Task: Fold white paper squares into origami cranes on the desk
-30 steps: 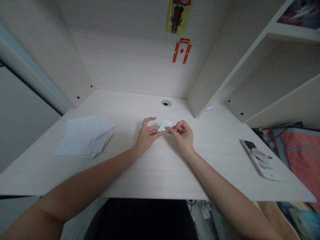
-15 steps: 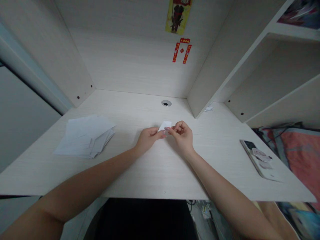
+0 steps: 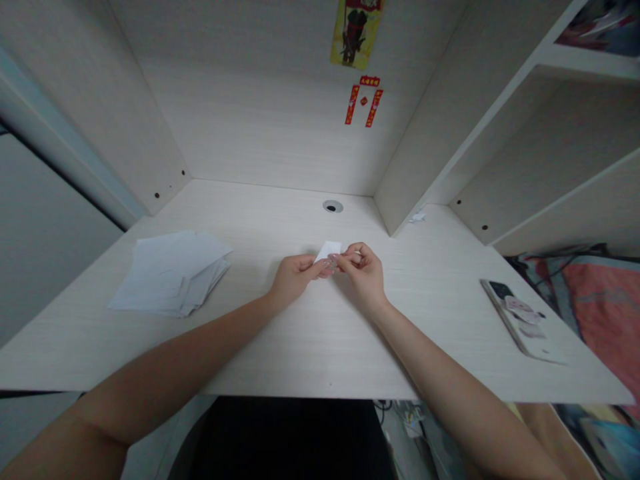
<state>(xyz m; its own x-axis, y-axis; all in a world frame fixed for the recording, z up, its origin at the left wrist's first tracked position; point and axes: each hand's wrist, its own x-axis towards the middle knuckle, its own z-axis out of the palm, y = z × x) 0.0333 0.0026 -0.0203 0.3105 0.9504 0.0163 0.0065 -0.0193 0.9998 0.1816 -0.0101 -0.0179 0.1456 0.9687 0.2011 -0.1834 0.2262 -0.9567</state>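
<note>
A small piece of white paper (image 3: 329,249), apparently folded, is held just above the desk between my two hands. My left hand (image 3: 299,272) pinches its left and lower side, thumb on top. From the right, my right hand (image 3: 364,268) has its thumb and fingertips closed at the paper's lower right edge, touching the left fingertips. The fingers partly cover the paper, so its lower edge is hidden. On the left of the desk lies a loose stack of white paper sheets (image 3: 165,273).
The pale desk (image 3: 280,353) has a round cable hole (image 3: 333,207) near its back panel. A phone (image 3: 520,320) lies at the right. A crumpled white scrap (image 3: 417,217) sits by the upright divider (image 3: 400,207). Red cloth (image 3: 607,307) is beyond the right edge.
The paper and the fingertips on it have shifted very slightly left. The fingers of my right hand have curled a little differently at the paper's edge.
</note>
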